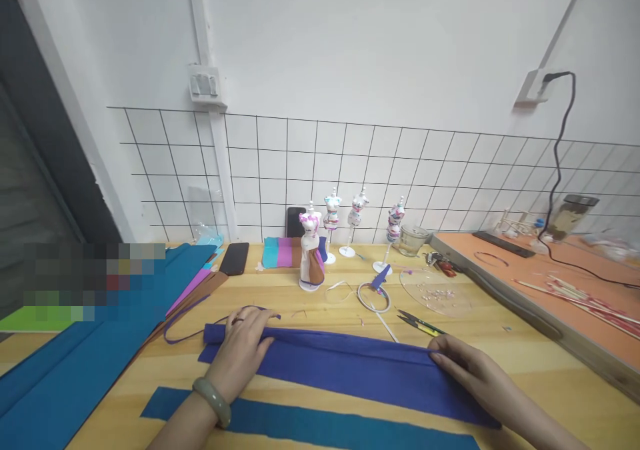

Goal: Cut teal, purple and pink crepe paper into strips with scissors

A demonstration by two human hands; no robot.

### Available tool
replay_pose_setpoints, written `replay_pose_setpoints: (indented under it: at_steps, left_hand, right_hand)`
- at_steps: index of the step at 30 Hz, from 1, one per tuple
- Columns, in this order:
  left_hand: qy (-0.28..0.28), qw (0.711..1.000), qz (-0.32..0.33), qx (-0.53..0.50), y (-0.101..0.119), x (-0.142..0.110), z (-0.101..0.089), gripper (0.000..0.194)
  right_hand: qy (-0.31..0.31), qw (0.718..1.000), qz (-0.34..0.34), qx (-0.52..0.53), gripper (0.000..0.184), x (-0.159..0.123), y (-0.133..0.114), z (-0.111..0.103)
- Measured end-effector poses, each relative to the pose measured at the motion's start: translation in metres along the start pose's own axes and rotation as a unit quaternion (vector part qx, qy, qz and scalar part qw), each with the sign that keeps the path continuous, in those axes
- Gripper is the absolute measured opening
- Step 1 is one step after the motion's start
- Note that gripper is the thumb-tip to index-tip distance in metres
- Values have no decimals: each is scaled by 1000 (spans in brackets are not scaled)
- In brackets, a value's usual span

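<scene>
A long purple sheet (350,363), paper or cloth I cannot tell, lies across the table with its far edge folded over. My left hand (243,337), a ring on one finger and a bangle at the wrist, grips the fold near its left end, fingers curled over it. At the right end my right hand (463,367) pinches the folded edge between thumb and fingers. Nearer me runs a teal strip (320,423), partly behind my left wrist. A thin purple strip (180,333) curls beyond my left hand. Yellow-and-black scissors (420,323) lie just past my right hand.
Several small dress forms (311,250) stand at the back near a glass jar (413,240). A tape roll (374,297) and a clear plate of beads (435,293) lie mid-table. Large teal sheets (100,343) cover the left; a raised orange board (565,270) borders the right.
</scene>
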State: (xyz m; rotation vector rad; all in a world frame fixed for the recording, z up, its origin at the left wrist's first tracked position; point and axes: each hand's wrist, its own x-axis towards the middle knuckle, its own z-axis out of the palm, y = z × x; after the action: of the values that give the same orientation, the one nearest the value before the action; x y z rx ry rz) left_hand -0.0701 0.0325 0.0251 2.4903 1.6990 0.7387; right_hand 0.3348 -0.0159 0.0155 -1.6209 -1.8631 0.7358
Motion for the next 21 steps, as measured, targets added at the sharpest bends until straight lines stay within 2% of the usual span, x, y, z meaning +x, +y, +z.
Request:
replay_pose_setpoints:
  at_steps: [5, 8, 11, 15, 21]
  left_hand:
    - [45, 998, -11, 51, -16, 2, -9, 34]
    - [82, 993, -15, 88, -21, 1, -10, 44]
    - [97, 990, -8, 98, -22, 1, -7, 51]
    - [81, 995, 3, 61, -22, 0, -1, 43]
    - [7, 1000, -9, -12, -15, 0, 0, 25]
  right_hand:
    - [-36, 991, 34, 123, 35, 9, -20, 17]
    - [-51, 974, 83, 204, 37, 16, -31, 27]
    - [-70, 957, 125, 253, 38, 23, -31, 37]
    - [-92, 952, 140, 256, 40, 27, -27, 45]
    - [-217, 947, 116, 204, 40, 24, -47, 40]
